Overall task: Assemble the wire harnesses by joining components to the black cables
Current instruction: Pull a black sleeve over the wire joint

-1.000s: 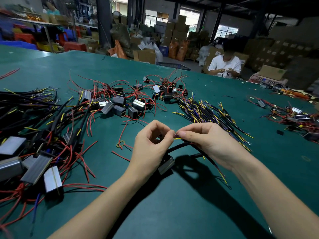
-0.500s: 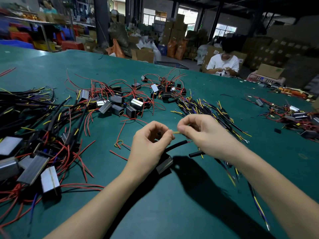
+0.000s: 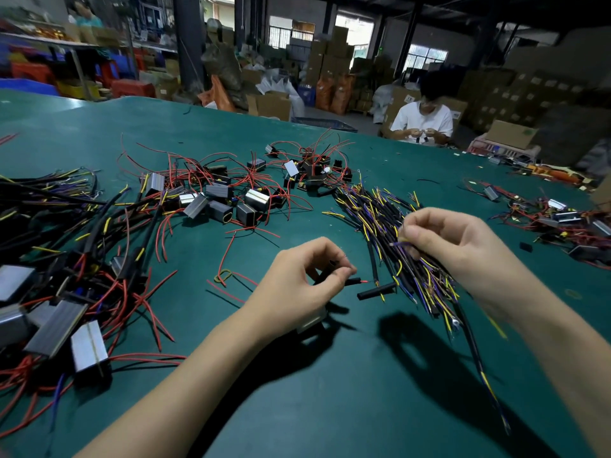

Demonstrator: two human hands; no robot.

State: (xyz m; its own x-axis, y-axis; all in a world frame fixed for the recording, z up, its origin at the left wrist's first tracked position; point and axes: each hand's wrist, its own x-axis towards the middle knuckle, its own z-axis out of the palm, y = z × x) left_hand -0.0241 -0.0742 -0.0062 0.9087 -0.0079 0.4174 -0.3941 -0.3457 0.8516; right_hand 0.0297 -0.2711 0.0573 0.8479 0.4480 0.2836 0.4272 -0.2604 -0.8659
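My left hand (image 3: 297, 285) pinches a black sleeve (image 3: 352, 281) with red wire tip, above green table (image 3: 330, 391). My right hand (image 3: 453, 246) pinches wires of a black cable (image 3: 469, 338) over cable pile (image 3: 383, 209).

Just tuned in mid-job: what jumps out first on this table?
The two hands at centre: the left hand pinches a black cable end with a red tip, while the right hand pinches wires lifted from the black cable bundle. To the left sprawls a heap of silver boxes tangled in red wires, on the green table. Another person sits at the far edge.
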